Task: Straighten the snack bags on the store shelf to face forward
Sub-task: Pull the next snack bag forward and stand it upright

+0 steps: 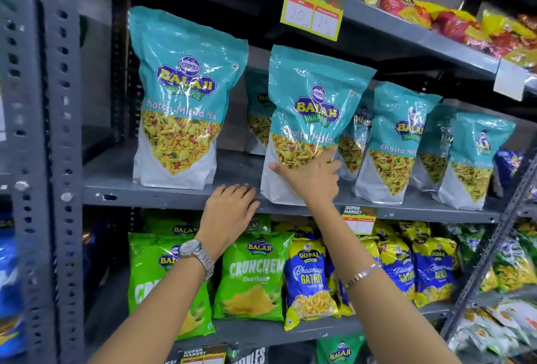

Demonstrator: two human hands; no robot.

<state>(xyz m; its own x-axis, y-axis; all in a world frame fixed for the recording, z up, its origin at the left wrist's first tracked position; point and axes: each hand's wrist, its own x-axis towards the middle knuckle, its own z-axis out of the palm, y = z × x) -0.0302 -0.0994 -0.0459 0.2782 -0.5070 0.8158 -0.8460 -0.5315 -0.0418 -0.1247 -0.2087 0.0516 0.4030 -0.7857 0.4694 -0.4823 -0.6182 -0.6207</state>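
Note:
Teal and white Khatta Mitha Mix snack bags stand in a row on the grey middle shelf [162,186]. My right hand [312,177] grips the lower front of the second bag [313,102], which stands at the shelf's front edge and faces forward, leaning slightly right. My left hand [229,206] rests flat on the shelf edge just left of that bag, fingers apart, holding nothing. The far-left bag [180,96] stands upright, facing forward. More teal bags [398,137] to the right stand turned at angles, partly overlapping each other. Another bag [257,111] sits further back between the first two.
Green Crunchem bags [252,273] and blue Gopal Gathiya bags [308,276] fill the shelf below. Red and yellow packets [436,15] line the top shelf. A price tag [312,12] hangs from the upper shelf edge. A perforated steel upright [55,131] stands at left.

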